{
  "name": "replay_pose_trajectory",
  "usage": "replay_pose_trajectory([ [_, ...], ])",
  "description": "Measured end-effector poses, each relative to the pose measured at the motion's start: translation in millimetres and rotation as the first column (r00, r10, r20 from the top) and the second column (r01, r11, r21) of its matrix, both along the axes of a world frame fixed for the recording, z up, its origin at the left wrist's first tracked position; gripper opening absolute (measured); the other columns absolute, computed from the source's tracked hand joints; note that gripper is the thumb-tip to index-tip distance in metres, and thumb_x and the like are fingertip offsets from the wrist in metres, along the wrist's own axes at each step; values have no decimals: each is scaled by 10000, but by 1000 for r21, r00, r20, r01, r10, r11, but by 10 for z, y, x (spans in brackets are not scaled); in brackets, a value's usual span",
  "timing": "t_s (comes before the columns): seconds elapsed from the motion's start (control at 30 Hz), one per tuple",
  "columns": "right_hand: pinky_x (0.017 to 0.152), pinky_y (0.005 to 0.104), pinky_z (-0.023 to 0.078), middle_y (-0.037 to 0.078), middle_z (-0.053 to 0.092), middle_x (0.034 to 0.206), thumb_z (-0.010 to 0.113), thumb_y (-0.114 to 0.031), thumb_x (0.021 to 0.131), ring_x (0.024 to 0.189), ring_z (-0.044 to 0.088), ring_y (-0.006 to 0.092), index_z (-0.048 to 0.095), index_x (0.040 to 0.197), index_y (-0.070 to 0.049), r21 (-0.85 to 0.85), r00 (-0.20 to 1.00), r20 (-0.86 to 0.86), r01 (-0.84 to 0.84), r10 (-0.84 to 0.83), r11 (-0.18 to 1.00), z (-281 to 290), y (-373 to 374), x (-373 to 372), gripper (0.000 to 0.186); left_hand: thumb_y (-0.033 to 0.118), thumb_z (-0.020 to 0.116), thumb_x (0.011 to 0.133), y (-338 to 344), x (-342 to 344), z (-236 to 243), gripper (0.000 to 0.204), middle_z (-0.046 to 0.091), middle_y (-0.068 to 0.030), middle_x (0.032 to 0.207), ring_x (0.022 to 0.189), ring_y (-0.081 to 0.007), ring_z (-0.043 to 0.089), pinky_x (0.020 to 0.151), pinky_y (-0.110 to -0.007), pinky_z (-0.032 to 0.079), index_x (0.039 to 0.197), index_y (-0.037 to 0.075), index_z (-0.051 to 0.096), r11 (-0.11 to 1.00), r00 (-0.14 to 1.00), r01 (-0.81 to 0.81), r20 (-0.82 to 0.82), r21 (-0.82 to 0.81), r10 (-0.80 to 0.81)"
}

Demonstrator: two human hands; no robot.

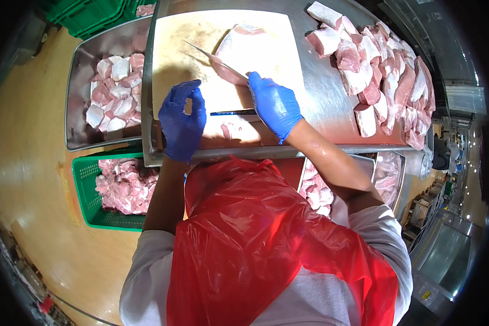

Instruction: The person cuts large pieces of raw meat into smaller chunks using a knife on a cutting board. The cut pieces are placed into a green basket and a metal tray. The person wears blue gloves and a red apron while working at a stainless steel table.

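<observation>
My right hand point(277, 103), in a blue glove, grips a knife by its handle. The knife's thin blade point(217, 58) slants up and left across the near end of a pale slab of raw meat point(247, 51). The meat lies on a worn white cutting board point(171, 41); whether the blade touches it, I cannot tell. Over the board's near left corner is my left hand point(182, 119), also blue-gloved. Its fingers curl toward the thumb in a ring, with nothing seen between them. Small meat scraps point(226, 130) lie on the near strip below the board.
A large heap of meat pieces point(383, 70) covers the right of the steel table point(326, 103). To the left stands a steel tub point(76, 117) of cut chunks, with a green basket point(84, 204) of trimmings nearer me. More green crates point(92, 16) stand far left. Meat containers point(386, 174) sit below the table's near edge.
</observation>
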State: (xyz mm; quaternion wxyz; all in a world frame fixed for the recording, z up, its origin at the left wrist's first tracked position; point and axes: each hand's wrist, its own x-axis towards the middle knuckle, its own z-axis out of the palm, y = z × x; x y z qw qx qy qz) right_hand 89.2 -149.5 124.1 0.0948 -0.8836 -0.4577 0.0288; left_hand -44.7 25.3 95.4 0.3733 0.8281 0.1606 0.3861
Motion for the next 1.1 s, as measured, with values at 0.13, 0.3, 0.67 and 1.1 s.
replay_pose_trajectory([
  [0.13,659,487,560,232,683,887,615,-118,879,798,695,412,480,1120,-32,-155,999,-33,16,-22,988,16,-272,-19,289,100,640,935,139,-146,-172,171,726,-154,983,852,-276,710,759,-353,549,1068,25,718,996,995,-85,-45,-15,85],
  [0.3,619,485,559,214,680,862,614,-99,869,757,694,401,479,1107,-32,-373,999,-9,34,-41,927,12,-781,-58,281,88,645,924,231,-228,-229,179,715,-158,972,830,-287,700,746,-363,552,1079,23,705,992,991,-124,-52,-14,123],
  [0.67,609,511,542,242,626,845,578,-37,845,719,658,434,469,1158,-21,-42,995,95,44,-40,998,210,-657,-147,331,168,717,847,-466,413,-280,260,667,-157,1016,967,-329,631,847,-444,531,1081,59,684,973,987,37,-159,227,0],
  [1.1,597,499,546,208,665,803,569,-95,902,712,679,420,448,1096,-27,-236,998,65,3,12,972,-121,-484,-78,238,79,659,799,-199,344,-479,176,707,-131,984,925,-310,653,856,-405,535,959,66,733,987,979,65,-200,146,-35],
])
